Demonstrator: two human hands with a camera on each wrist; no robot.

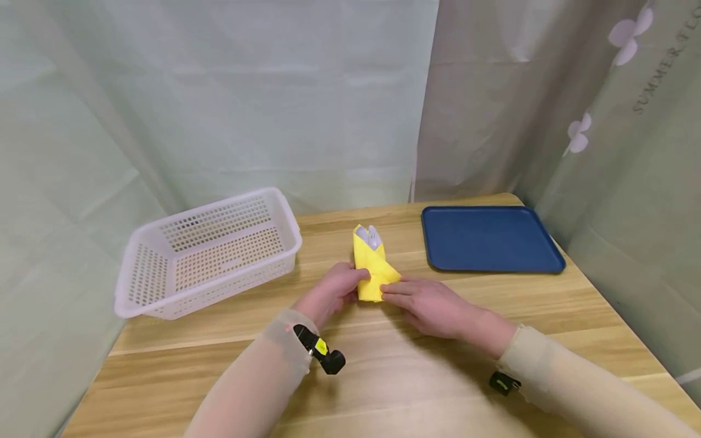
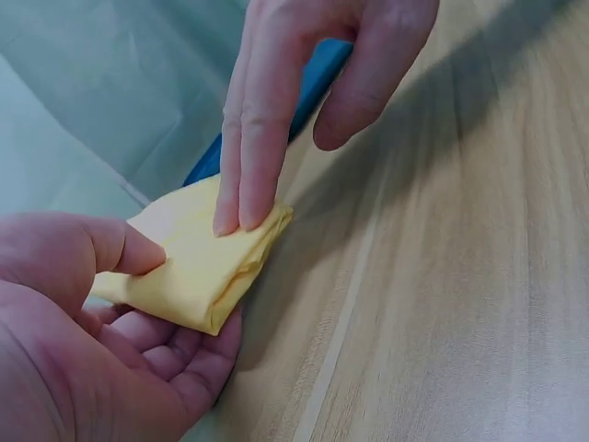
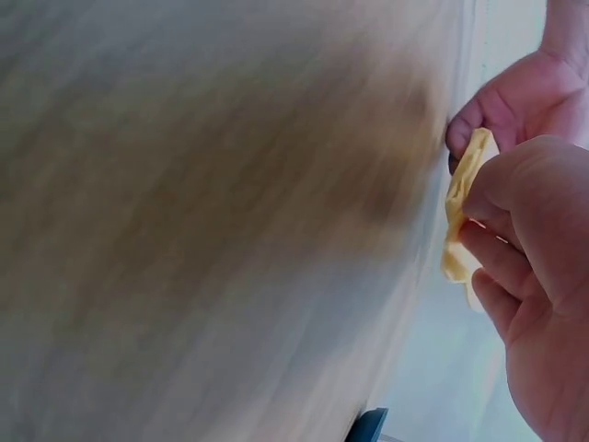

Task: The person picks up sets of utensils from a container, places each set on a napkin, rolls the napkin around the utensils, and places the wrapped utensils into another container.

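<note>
A folded yellow napkin (image 1: 372,267) wraps pale cutlery, with a fork (image 1: 375,237) and a second rounded piece (image 1: 362,233) poking out at its far end. My left hand (image 1: 336,285) pinches the napkin's left side, thumb on top and fingers beneath, as the left wrist view shows. From the other side my right hand (image 1: 429,306) presses straight fingertips on the napkin's top near its right edge; its thumb stays apart from the cloth in the left wrist view (image 2: 350,106). In the right wrist view the layered edge of the napkin (image 3: 457,198) shows between both hands.
On the left of the wooden table (image 1: 383,377) stands a white perforated basket (image 1: 219,292). A blue tray (image 1: 487,240) lies at the back right. Curtains (image 1: 274,109) hang behind the table and along its sides.
</note>
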